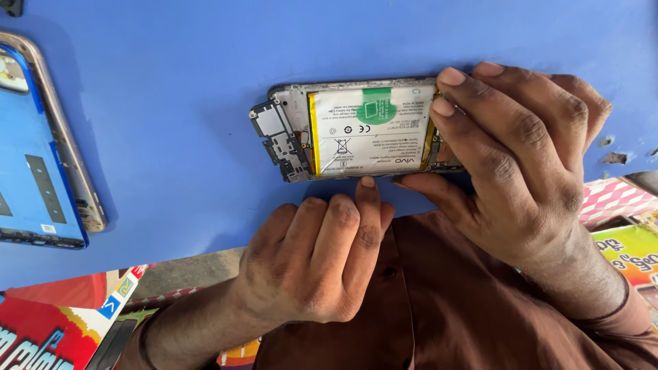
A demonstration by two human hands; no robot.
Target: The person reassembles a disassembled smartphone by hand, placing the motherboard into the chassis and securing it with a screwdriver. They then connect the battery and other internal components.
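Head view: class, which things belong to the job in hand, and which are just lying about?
In hand: opened phone, its battery, right hand gripping it, left hand touching its edge.
Lying about: blue back cover, colourful printed packaging, blue tabletop.

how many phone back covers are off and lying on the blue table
1: a blue back cover lies at the table's left edge, partly cut off by the frame. Others may lie out of view.

White, yellow-edged battery [370, 130] with a green patch, blue table [171, 103], perhaps pink-checked box [610, 199].
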